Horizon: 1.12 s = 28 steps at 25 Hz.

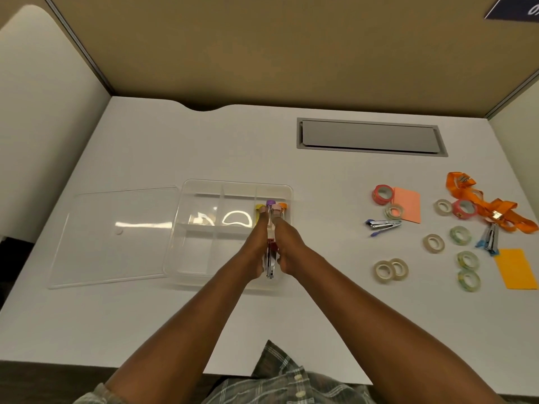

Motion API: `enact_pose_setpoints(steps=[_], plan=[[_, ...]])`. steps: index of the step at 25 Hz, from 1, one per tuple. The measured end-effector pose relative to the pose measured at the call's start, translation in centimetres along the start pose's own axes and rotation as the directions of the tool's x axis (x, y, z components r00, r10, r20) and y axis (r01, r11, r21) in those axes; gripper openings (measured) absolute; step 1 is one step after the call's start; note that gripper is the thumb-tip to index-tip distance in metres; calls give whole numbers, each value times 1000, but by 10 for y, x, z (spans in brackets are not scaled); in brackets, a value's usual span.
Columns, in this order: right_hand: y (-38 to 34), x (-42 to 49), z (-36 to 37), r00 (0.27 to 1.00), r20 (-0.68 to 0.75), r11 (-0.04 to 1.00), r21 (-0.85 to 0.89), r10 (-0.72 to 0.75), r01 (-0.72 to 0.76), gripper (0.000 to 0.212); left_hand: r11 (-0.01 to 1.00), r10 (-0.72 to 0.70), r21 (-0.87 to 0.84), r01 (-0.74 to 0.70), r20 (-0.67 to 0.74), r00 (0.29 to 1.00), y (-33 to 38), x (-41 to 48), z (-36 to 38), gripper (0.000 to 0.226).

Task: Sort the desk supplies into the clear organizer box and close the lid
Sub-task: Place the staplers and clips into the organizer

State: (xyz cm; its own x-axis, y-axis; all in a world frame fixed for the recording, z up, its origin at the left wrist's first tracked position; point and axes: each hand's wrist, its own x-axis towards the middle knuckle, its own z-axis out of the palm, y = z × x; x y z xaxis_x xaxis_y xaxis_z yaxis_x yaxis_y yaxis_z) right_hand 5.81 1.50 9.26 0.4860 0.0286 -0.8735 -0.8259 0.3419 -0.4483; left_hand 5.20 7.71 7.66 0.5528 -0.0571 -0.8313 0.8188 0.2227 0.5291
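Observation:
The clear organizer box (pixel 204 185) lies open at the desk's middle, and its flat lid (pixel 116 234) lies to its left. Both hands reach over the box's right compartment. My left hand (pixel 256 246) and my right hand (pixel 288 246) press together around a bundle of staplers (pixel 270 258), red and silver, with yellow, purple and orange ends (pixel 271 204) showing past the fingertips. Loose supplies lie at the right: a blue stapler (pixel 383 224), another blue stapler (pixel 490 236), pink tape rolls (pixel 382 194), several pale tape rolls (pixel 390 269), an orange lanyard (pixel 490 205).
A pink sticky pad (pixel 408 204) and an orange sticky pad (pixel 514 268) lie among the supplies at the right. A grey cable hatch (pixel 370 137) sits in the desk at the back. Partition walls close off the back and both sides.

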Motion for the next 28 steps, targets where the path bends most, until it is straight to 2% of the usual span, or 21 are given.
enact_pose_setpoints(steps=[1,3,8,11,12,14,15,18,20,22,25,28], plan=[[-5,1,-8,1000,1,988,-152,-12,12,55,1000,0,6,0,-3,1000,0,-3,-2,83],[-13,2,-21,999,13,959,-279,-47,49,52,996,24,90,-22,-25,999,3,-5,-4,83],[-33,8,-56,975,117,924,-315,-190,218,44,970,186,180,-166,-100,978,6,-9,9,70],[-43,11,-81,954,112,859,-416,-279,300,44,957,246,195,-215,-156,957,4,-8,26,63],[-45,14,-91,945,112,835,-446,-307,324,41,936,292,249,-247,-165,942,2,-6,35,58],[-47,19,-116,917,104,753,-538,-386,378,33,863,405,387,-326,-143,903,-4,0,55,45],[-48,21,-130,889,102,681,-606,-446,411,30,829,448,427,-361,-119,886,-6,2,67,39],[-54,28,-176,769,123,396,-799,-627,452,27,734,507,532,-422,-16,862,-14,15,107,29],[-59,34,-209,720,111,294,-862,-685,412,26,626,524,639,-447,80,848,-24,29,137,26],[-66,41,-246,705,72,260,-899,-705,352,24,473,541,741,-477,183,821,-35,45,167,27],[-77,47,-297,688,-10,281,-917,-726,284,23,185,570,839,-511,332,752,-51,67,204,38],[-89,48,-345,638,-129,344,-912,-759,224,25,-158,580,889,-429,436,689,-60,88,230,51]])
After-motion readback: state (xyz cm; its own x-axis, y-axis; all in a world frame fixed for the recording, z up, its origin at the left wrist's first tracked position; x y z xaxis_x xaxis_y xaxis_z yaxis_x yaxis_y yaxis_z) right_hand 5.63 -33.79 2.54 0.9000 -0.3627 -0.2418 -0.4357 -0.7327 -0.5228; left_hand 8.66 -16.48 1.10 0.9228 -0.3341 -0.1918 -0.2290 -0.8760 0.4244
